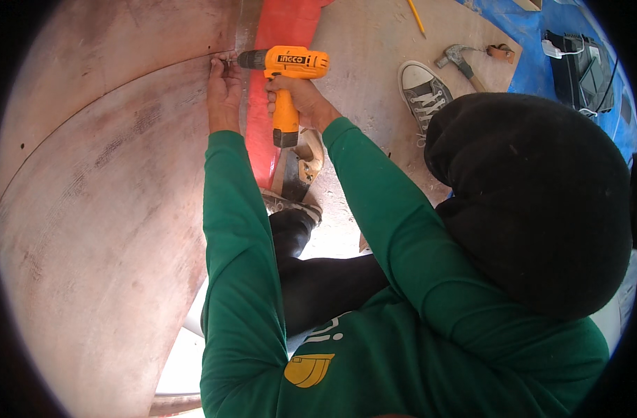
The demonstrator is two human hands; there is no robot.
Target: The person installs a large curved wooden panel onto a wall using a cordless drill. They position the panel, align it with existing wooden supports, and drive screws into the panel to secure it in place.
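My right hand [304, 97] is wrapped round the grip of an orange cordless drill [299, 63]. The drill lies level, its black chuck pointing left at a large curved wooden panel [116, 181]. Just in front of the chuck, my left hand [225, 90] rests against the panel by a curved seam. Its fingertips are pinched together at the drill's tip, around something small and dark that is too tiny to name. Behind and below the drill runs a red strip [285, 28] along the panel's edge.
Under the drill lies a tool with a wooden handle [310, 150], partly hidden. A claw hammer [460, 63] and a pencil [417, 17] lie on a board to the right. A black case [580, 73] with a white plug stands on blue sheeting [527, 76]. My bent knee [527, 202] fills the right.
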